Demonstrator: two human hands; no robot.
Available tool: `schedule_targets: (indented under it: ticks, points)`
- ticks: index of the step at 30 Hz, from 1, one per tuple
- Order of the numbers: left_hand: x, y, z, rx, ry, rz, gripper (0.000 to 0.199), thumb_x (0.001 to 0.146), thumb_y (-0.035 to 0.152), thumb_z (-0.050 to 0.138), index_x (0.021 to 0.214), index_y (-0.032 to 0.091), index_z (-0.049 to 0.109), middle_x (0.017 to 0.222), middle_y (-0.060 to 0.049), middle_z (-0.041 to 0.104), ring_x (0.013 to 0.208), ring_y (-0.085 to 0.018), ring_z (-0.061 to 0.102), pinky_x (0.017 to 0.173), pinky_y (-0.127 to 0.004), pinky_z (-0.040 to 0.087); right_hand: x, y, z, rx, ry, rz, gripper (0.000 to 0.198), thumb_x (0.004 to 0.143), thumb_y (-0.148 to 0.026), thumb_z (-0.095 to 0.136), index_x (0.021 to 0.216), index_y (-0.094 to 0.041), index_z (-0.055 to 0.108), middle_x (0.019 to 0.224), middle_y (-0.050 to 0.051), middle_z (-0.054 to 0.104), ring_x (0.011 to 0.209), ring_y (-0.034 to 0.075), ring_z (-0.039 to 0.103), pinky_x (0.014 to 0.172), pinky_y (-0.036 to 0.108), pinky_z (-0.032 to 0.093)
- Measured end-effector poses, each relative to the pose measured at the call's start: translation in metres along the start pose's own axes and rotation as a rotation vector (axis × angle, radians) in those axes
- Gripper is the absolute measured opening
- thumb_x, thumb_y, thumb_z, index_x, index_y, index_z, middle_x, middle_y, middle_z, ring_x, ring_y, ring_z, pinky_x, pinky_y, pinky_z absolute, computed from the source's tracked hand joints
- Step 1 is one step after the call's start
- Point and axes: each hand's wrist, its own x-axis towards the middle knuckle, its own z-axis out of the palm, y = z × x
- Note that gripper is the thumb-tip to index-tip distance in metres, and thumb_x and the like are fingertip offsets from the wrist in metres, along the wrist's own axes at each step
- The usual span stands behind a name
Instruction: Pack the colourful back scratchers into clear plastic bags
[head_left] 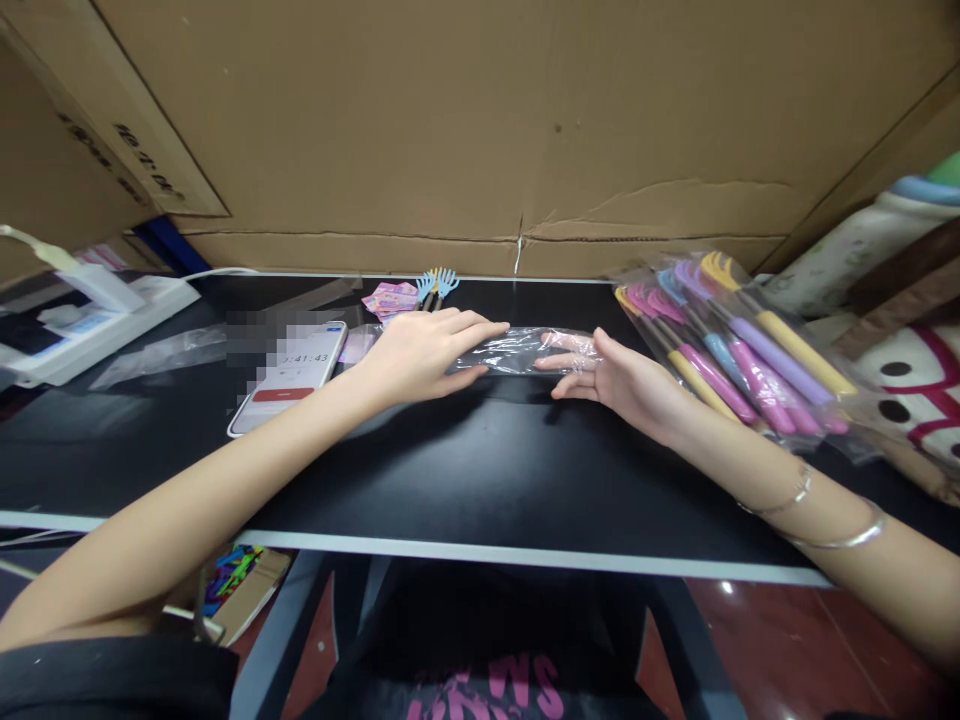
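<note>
A long clear plastic bag (pixel 510 350) stretches between my two hands above the black table. My left hand (pixel 427 355) is at its left end, fingers extended along the upper edge and thumb apart at the lower edge. At the right end is my right hand (pixel 622 375), with its fingers spread and partly seen through the film; whether they are inside or behind the bag I cannot tell. Just past my left hand lie small back scratchers (pixel 437 285) with blue and yellow claw heads, beside pink printed cards (pixel 390 300). Bagged back scratchers (pixel 742 350) with coloured handles lie to the right.
A phone (pixel 292 380) showing a timer lies left of my left hand, near loose plastic film (pixel 161 355). A white power strip (pixel 105 330) is at the far left. Cardboard (pixel 480 130) walls the back. A bottle (pixel 840 240) and a plush item (pixel 915 385) stand right.
</note>
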Motion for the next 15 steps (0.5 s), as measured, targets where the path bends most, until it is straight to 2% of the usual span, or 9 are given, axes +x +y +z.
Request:
schedule_targets:
  ticks: [5, 15]
  points:
    - [-0.0001, -0.0002, 0.0012, -0.016, -0.016, -0.012, 0.044, 0.096, 0.034, 0.051, 0.137, 0.020, 0.054, 0.129, -0.007, 0.067, 0.108, -0.020, 0.067, 0.076, -0.027, 0.051, -0.0011, -0.0002, 0.0020, 0.017, -0.036, -0.021, 0.025, 0.093, -0.036, 0.057, 0.111, -0.023, 0.070, 0.116, 0.007, 0.074, 0.081, 0.018, 0.073, 0.089, 0.037, 0.054]
    - [-0.0008, -0.0005, 0.0015, -0.015, -0.037, -0.018, 0.045, 0.097, 0.036, 0.052, 0.139, 0.021, 0.050, 0.129, -0.004, 0.066, 0.109, -0.019, 0.066, 0.074, -0.026, 0.049, -0.0021, -0.0006, 0.0018, 0.063, -0.072, -0.015, 0.026, 0.095, -0.038, 0.055, 0.115, -0.027, 0.068, 0.111, 0.005, 0.076, 0.079, 0.018, 0.073, 0.087, 0.038, 0.054]
